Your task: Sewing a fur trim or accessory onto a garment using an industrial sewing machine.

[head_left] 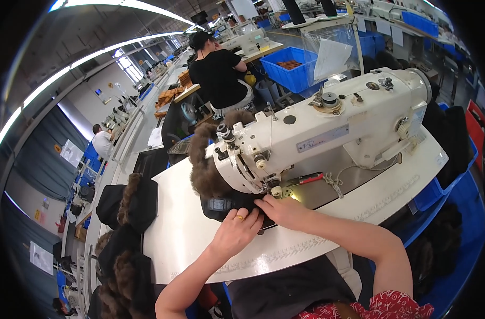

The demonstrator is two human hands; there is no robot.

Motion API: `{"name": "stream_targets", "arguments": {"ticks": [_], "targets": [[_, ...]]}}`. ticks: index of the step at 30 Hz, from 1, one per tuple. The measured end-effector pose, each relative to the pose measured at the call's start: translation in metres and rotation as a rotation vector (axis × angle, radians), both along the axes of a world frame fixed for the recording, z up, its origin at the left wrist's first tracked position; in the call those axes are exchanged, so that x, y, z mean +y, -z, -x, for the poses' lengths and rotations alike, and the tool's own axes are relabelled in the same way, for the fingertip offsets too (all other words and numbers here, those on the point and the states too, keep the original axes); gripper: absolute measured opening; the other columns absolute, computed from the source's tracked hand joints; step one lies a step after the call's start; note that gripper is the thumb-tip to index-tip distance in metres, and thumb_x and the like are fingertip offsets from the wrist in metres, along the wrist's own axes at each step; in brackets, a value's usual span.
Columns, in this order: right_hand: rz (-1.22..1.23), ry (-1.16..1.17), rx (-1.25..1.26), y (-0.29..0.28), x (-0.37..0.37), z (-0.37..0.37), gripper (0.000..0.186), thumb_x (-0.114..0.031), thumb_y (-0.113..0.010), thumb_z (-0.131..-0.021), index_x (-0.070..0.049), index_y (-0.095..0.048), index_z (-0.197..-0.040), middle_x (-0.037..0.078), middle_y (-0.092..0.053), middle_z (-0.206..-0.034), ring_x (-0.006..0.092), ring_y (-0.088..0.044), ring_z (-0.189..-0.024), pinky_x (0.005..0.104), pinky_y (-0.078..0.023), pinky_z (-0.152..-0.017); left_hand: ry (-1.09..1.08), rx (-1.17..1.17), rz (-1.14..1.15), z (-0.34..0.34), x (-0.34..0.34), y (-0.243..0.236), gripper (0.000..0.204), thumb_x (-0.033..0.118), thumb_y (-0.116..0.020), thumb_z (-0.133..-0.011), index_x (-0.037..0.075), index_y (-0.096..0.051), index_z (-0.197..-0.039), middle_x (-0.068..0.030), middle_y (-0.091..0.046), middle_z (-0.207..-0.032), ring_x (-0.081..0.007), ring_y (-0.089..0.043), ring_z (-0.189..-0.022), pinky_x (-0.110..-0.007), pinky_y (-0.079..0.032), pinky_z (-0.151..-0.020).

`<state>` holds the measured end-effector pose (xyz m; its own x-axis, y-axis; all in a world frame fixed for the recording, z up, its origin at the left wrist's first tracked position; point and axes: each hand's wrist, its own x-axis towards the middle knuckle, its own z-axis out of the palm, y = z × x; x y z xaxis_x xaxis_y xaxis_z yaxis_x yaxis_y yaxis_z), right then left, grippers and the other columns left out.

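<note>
Head view: looking down on a white sewing table (181,242) and a white sewing machine (285,139). Lying under the machine's head, close to the needle area, a black fabric piece (237,200) with thick brown fur (208,178) bunched along its far left side. Set into the left part of the black fabric, a dark, shiny rectangular patch (219,204).

Touching the near edge of the black fabric piece with the left hand (236,232), fingers bent and close together, a yellow ring (241,217) on one. Touching the same piece farther right with the right hand (285,210), just beside the needle area, fingertips near those of the other hand. Kept narrow on both sides, but dark against dark at the tips: cannot tell whether pinching the cloth or merely pressing it flat.

Lying behind the right hand on the machine bed, a red-handled tool (309,178), with a pale knotted cord (335,183) near it. Heaped at the table's left edge, more black pieces with brown fur (128,204). Standing to the right, a blue bin (428,198). Seated farther off, a person in a black top (216,74), near a blue tub (282,69).
</note>
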<state>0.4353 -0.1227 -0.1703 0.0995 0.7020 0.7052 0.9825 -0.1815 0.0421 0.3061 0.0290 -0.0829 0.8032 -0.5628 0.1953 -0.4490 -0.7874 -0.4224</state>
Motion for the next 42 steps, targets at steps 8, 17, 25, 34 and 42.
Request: {"name": "stream_targets", "arguments": {"ticks": [8,17,25,34,42], "targets": [[0.059,-0.114,0.197,0.009,-0.009,-0.017,0.033,-0.008,-0.059,-0.084,-0.001,-0.065,-0.115,0.012,-0.061,-0.092,0.0262,-0.066,-0.060,0.0359,-0.055,-0.053,-0.024,-0.139,0.171,-0.005,0.021,0.006,0.029,0.011,-0.070,-0.070,0.011,-0.070,-0.099,-0.0002,-0.069,-0.111,-0.0198,-0.054,-0.103,-0.045,-0.041,-0.101],[0.064,0.090,0.362,-0.005,0.003,0.004,0.014,-0.011,-0.062,-0.083,-0.003,-0.063,-0.094,0.010,-0.064,-0.071,0.0285,-0.068,-0.060,0.0379,-0.054,-0.052,0.063,-0.202,0.212,-0.012,0.026,0.016,0.030,0.010,-0.071,-0.065,0.011,-0.071,-0.095,0.0001,-0.070,-0.106,-0.0193,-0.056,-0.096,-0.044,-0.043,-0.095],[0.155,0.130,0.243,-0.008,0.000,0.012,0.014,-0.012,-0.063,-0.081,-0.002,-0.060,-0.090,0.012,-0.064,-0.075,0.0259,-0.069,-0.059,0.0365,-0.055,-0.048,0.065,-0.226,0.214,-0.011,0.019,0.015,0.031,0.010,-0.069,-0.063,0.012,-0.072,-0.093,0.0009,-0.070,-0.104,-0.0192,-0.056,-0.095,-0.043,-0.043,-0.096],[0.172,0.150,0.667,-0.024,0.026,0.028,0.014,-0.007,-0.062,-0.080,0.002,-0.058,-0.089,0.017,-0.068,-0.069,0.0316,-0.070,-0.065,0.0410,-0.057,-0.056,0.057,-0.199,0.207,-0.007,0.024,0.015,0.029,0.009,-0.068,-0.067,0.010,-0.072,-0.095,-0.0009,-0.070,-0.105,-0.0198,-0.056,-0.098,-0.044,-0.042,-0.098],[-0.071,-0.081,1.113,-0.006,0.028,0.005,0.012,-0.009,-0.056,-0.091,0.001,-0.060,-0.096,0.018,-0.068,-0.073,0.0298,-0.071,-0.066,0.0419,-0.055,-0.061,0.000,0.017,0.284,-0.017,0.000,-0.030,0.031,0.009,-0.064,-0.079,0.005,-0.067,-0.110,-0.0039,-0.069,-0.110,-0.0223,-0.057,-0.097,-0.038,-0.043,-0.095]]}}
